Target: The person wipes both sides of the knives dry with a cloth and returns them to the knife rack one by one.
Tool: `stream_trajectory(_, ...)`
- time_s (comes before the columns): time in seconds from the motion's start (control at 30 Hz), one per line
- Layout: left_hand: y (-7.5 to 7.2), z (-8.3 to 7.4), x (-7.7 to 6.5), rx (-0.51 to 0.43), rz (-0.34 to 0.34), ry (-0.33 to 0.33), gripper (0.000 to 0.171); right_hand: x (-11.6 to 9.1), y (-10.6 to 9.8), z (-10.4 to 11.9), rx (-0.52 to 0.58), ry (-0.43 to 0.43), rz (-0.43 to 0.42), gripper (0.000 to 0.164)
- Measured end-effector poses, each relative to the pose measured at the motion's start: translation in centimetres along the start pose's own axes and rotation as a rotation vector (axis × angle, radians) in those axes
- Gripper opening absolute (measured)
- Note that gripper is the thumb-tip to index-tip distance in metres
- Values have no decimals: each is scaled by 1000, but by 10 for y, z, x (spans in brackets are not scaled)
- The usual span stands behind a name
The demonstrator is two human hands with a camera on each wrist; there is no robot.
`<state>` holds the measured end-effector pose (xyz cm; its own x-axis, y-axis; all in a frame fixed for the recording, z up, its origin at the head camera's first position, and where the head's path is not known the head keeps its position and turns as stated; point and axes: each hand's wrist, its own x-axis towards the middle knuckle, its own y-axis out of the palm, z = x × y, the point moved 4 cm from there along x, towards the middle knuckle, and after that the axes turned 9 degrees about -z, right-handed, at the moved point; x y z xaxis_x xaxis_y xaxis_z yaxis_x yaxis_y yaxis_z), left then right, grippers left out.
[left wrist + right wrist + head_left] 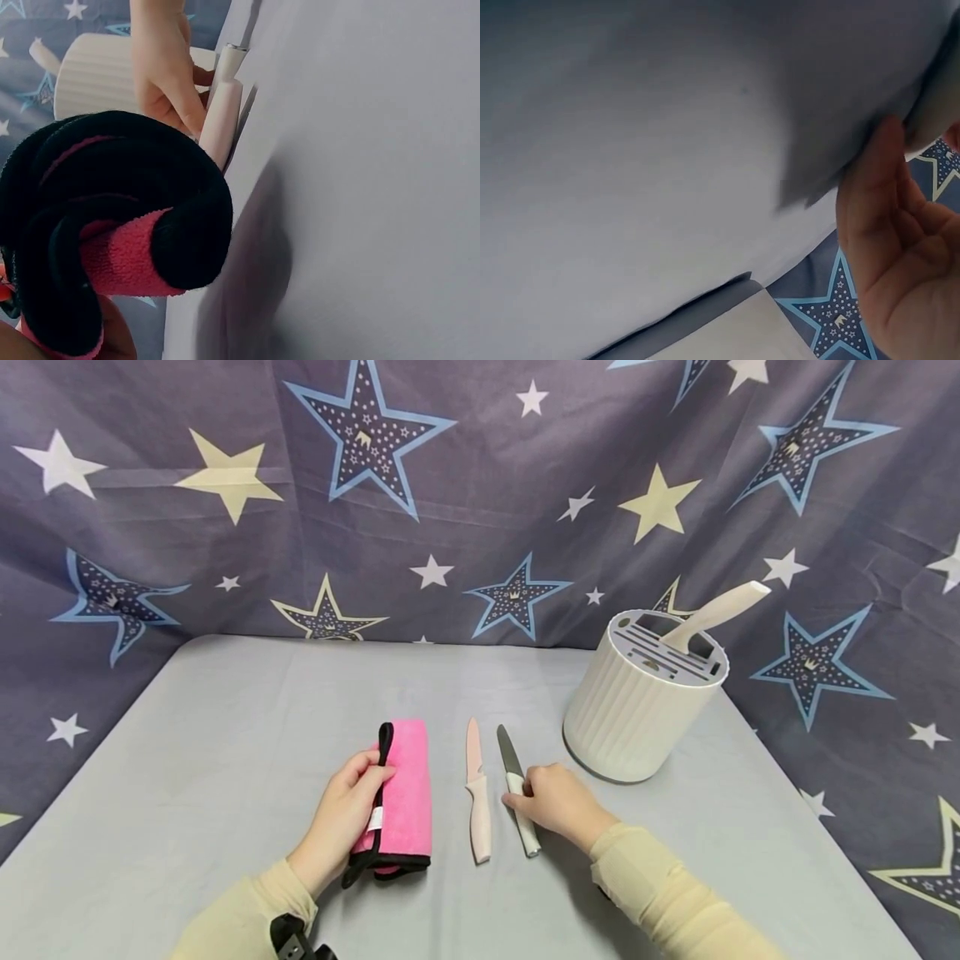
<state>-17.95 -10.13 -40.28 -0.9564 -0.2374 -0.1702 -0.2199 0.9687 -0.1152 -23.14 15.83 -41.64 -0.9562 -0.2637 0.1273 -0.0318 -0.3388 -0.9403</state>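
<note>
With the left hand (347, 814) grasping the folded pink cloth (405, 793) on the desk (210, 735), the right hand's (558, 800) fingers close on the grey knife (517, 789); the grip belongs on its handle, clear of the blade

Grey table (225, 735); star-print curtain (465, 502) behind.

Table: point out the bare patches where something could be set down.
Bare table: the wide left side beyond the pink cloth, and the far strip along the star backdrop. Crowded: the middle, with both hands, two knives and the knife block.
</note>
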Motion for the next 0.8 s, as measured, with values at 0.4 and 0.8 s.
stream_trajectory(0.4, 1, 0, 0, 21, 1, 19, 26, 2, 3, -2, 33, 108, 67, 24)
stream_trajectory(0.8, -1, -10, 3, 121, 1, 81, 28, 0, -6, -6, 89, 75, -48, 19)
